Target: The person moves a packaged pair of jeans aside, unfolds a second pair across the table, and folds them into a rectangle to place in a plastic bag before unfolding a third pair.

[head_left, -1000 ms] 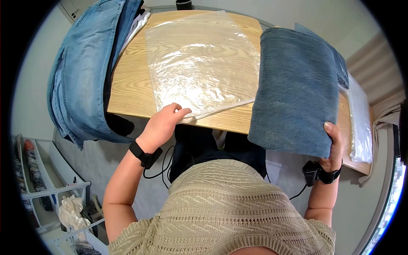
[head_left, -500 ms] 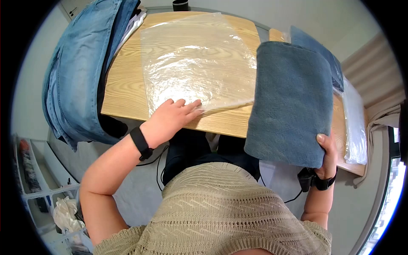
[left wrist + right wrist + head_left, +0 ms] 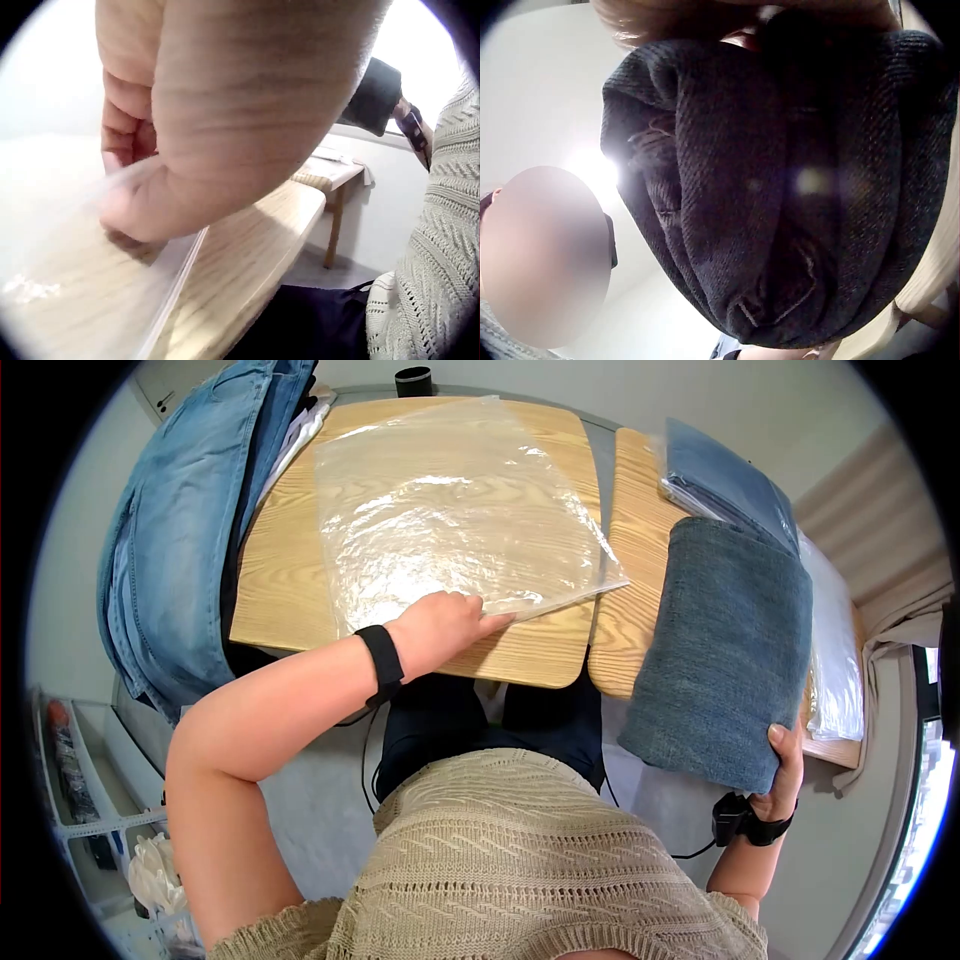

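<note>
A clear plastic bag [image 3: 450,530] lies flat on the wooden table [image 3: 275,560], its edge strip slanting toward the near right. My left hand [image 3: 445,628] is at this near edge. In the left wrist view its thumb [image 3: 139,210] and curled fingers pinch the film, which partly overlaps the thumb. My right hand [image 3: 785,765] grips a folded bundle of blue jeans [image 3: 725,650] by its near right corner, thumb on top, other fingers hidden underneath. In the right wrist view the bundle's thick denim folds [image 3: 735,187] fill the middle.
Several jeans [image 3: 185,540] hang in a pile at the table's left edge. On a second wooden table [image 3: 625,640] at right lie bagged jeans [image 3: 725,475] and a stack of clear bags [image 3: 835,650]. A black cup [image 3: 413,381] stands at the back; a white rack [image 3: 100,820] is lower left.
My left hand has slid rightward along the bag's near edge, from loosely spread fingers to a pinch. My right hand has brought the jeans nearer my body and rightward, uncovering the bag's right corner.
</note>
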A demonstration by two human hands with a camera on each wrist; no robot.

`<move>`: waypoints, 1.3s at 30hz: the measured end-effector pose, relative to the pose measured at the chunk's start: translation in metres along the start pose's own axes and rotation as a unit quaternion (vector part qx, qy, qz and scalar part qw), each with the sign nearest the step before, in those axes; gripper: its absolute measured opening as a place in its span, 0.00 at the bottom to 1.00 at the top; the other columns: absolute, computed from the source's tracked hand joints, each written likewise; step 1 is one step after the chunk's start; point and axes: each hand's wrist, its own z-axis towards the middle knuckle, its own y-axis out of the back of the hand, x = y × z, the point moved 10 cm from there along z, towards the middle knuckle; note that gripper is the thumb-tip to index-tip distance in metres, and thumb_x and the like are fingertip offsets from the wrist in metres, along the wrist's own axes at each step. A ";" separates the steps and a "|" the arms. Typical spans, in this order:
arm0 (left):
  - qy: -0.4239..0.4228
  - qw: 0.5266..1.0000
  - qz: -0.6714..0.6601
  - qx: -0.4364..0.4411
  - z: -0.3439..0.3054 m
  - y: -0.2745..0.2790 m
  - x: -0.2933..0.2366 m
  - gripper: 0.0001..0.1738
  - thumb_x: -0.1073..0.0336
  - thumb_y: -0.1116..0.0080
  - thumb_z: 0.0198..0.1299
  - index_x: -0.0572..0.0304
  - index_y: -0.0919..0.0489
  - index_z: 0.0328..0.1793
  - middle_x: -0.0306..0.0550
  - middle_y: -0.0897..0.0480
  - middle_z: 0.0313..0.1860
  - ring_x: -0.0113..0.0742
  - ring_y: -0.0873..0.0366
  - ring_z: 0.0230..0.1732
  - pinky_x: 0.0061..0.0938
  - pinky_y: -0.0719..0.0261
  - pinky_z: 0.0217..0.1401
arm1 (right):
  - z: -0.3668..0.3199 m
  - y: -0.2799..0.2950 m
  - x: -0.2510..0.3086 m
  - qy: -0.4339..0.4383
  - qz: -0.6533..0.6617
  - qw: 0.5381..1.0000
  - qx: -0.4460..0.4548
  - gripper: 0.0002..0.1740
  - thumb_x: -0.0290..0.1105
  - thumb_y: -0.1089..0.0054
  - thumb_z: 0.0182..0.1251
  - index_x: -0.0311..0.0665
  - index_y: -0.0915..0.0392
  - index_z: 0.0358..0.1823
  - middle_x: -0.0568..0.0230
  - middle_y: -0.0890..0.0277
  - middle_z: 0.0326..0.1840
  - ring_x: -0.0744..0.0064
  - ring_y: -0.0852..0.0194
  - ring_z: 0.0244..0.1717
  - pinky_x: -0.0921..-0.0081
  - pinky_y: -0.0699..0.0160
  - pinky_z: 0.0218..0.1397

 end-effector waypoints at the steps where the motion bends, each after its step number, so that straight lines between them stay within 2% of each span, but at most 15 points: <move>1: 0.004 1.000 -0.006 -0.006 0.003 -0.006 0.003 0.35 0.71 0.48 0.55 0.42 0.38 0.72 0.48 0.28 0.32 0.41 0.22 0.29 0.31 0.21 0.31 | 0.000 0.002 -0.001 0.001 0.002 1.000 -0.001 0.44 0.37 0.39 0.48 0.29 0.44 0.68 0.47 0.35 0.59 0.57 0.30 0.55 0.66 0.28 0.58; 5: 0.032 0.997 -0.070 -0.022 -0.006 0.008 0.017 0.35 0.71 0.50 0.57 0.33 0.37 0.72 0.50 0.28 0.32 0.43 0.23 0.31 0.34 0.23 0.34 | -0.001 -0.005 -0.003 -0.003 0.007 1.000 0.005 0.41 0.36 0.38 0.47 0.26 0.40 0.63 0.48 0.31 0.54 0.60 0.29 0.53 0.68 0.27 0.55; 9: 0.045 0.998 -0.045 -0.012 -0.047 0.017 0.022 0.31 0.71 0.50 0.56 0.37 0.30 0.67 0.51 0.27 0.34 0.45 0.24 0.36 0.35 0.25 0.38 | 0.003 -0.032 -0.002 -0.009 0.004 0.999 0.031 0.39 0.34 0.36 0.45 0.25 0.36 0.60 0.51 0.28 0.51 0.64 0.28 0.50 0.71 0.29 0.55; 12: 0.064 0.997 -0.041 0.005 -0.070 0.008 0.037 0.33 0.76 0.52 0.52 0.44 0.31 0.67 0.53 0.26 0.38 0.48 0.24 0.39 0.38 0.25 0.41 | 0.012 -0.056 -0.004 -0.019 -0.024 0.997 0.076 0.40 0.34 0.33 0.44 0.25 0.36 0.61 0.56 0.27 0.52 0.66 0.28 0.51 0.73 0.32 0.57; 14: 0.152 0.981 -0.113 -0.044 -0.079 0.022 0.064 0.33 0.79 0.54 0.49 0.55 0.31 0.67 0.54 0.25 0.40 0.51 0.25 0.42 0.40 0.25 0.44 | 0.016 -0.093 0.001 0.004 -0.110 0.979 0.169 0.40 0.35 0.32 0.43 0.27 0.34 0.61 0.59 0.27 0.51 0.67 0.29 0.52 0.73 0.33 0.58; 15: 0.177 0.971 -0.156 -0.041 -0.077 0.037 0.071 0.36 0.82 0.56 0.47 0.61 0.35 0.69 0.56 0.26 0.48 0.54 0.27 0.45 0.40 0.26 0.47 | 0.020 -0.106 0.001 0.021 -0.151 0.968 0.198 0.39 0.36 0.31 0.43 0.27 0.32 0.59 0.60 0.28 0.53 0.66 0.31 0.55 0.72 0.35 0.60; 16: 0.179 0.971 -0.150 -0.043 -0.074 0.043 0.075 0.36 0.82 0.56 0.47 0.61 0.35 0.69 0.56 0.26 0.48 0.54 0.27 0.45 0.40 0.26 0.47 | 0.023 -0.116 0.004 0.027 -0.148 0.968 0.199 0.39 0.36 0.31 0.43 0.27 0.32 0.59 0.60 0.28 0.53 0.66 0.31 0.55 0.72 0.35 0.60; 18: 0.180 0.951 -0.192 -0.164 -0.074 0.074 0.085 0.42 0.85 0.58 0.44 0.60 0.41 0.73 0.59 0.30 0.59 0.58 0.28 0.50 0.39 0.26 0.50 | 0.017 -0.155 0.018 0.127 -0.280 0.914 0.266 0.37 0.37 0.31 0.41 0.29 0.29 0.56 0.55 0.30 0.53 0.61 0.33 0.57 0.68 0.36 0.61; 19: 0.178 0.951 -0.187 -0.167 -0.071 0.078 0.086 0.42 0.85 0.58 0.44 0.60 0.41 0.73 0.59 0.30 0.59 0.58 0.28 0.50 0.39 0.26 0.50 | 0.020 -0.164 0.019 0.133 -0.278 0.914 0.264 0.37 0.37 0.31 0.41 0.29 0.29 0.56 0.55 0.30 0.53 0.61 0.33 0.57 0.68 0.36 0.61; 21: 0.169 0.938 -0.215 -0.213 -0.067 0.091 0.089 0.44 0.87 0.58 0.41 0.66 0.44 0.72 0.63 0.34 0.65 0.60 0.31 0.60 0.40 0.27 0.56 | 0.015 -0.190 0.020 0.246 -0.358 0.848 0.304 0.34 0.39 0.30 0.40 0.29 0.26 0.51 0.48 0.32 0.50 0.53 0.34 0.55 0.65 0.34 0.58; 24: 0.173 0.905 -0.292 -0.257 -0.064 0.096 0.096 0.47 0.89 0.57 0.39 0.66 0.46 0.73 0.65 0.35 0.66 0.61 0.35 0.64 0.38 0.31 0.62 | 0.019 -0.209 0.002 0.265 -0.426 0.808 0.310 0.31 0.41 0.30 0.39 0.30 0.25 0.46 0.44 0.33 0.45 0.46 0.34 0.49 0.62 0.32 0.53; 28: 0.141 0.908 -0.288 -0.269 -0.062 0.098 0.087 0.47 0.88 0.57 0.40 0.67 0.48 0.74 0.66 0.38 0.68 0.61 0.38 0.67 0.37 0.34 0.66 | 0.027 -0.227 -0.007 0.249 -0.467 0.780 0.332 0.30 0.42 0.31 0.39 0.30 0.24 0.43 0.44 0.34 0.41 0.46 0.33 0.46 0.62 0.30 0.49; 34: 0.111 0.939 -0.184 -0.269 -0.064 0.110 0.060 0.46 0.88 0.57 0.38 0.67 0.45 0.72 0.57 0.44 0.74 0.56 0.28 0.58 0.39 0.23 0.50 | 0.053 -0.247 -0.014 0.204 -0.491 0.767 0.358 0.33 0.46 0.35 0.41 0.31 0.24 0.48 0.44 0.32 0.42 0.48 0.31 0.47 0.62 0.29 0.49; 37: 0.090 0.953 -0.159 -0.242 -0.056 0.120 0.046 0.44 0.86 0.55 0.41 0.67 0.44 0.72 0.56 0.43 0.74 0.52 0.22 0.46 0.35 0.21 0.42 | 0.048 -0.271 0.000 0.269 -0.501 0.737 0.366 0.32 0.44 0.33 0.39 0.29 0.23 0.46 0.44 0.32 0.41 0.48 0.32 0.46 0.63 0.30 0.49; 39: 0.065 0.952 -0.159 -0.254 -0.053 0.130 0.037 0.44 0.85 0.54 0.41 0.67 0.44 0.72 0.56 0.43 0.74 0.51 0.22 0.46 0.35 0.21 0.41 | 0.055 -0.282 0.005 0.278 -0.519 0.728 0.352 0.32 0.44 0.33 0.39 0.29 0.23 0.46 0.44 0.31 0.41 0.47 0.31 0.45 0.63 0.29 0.49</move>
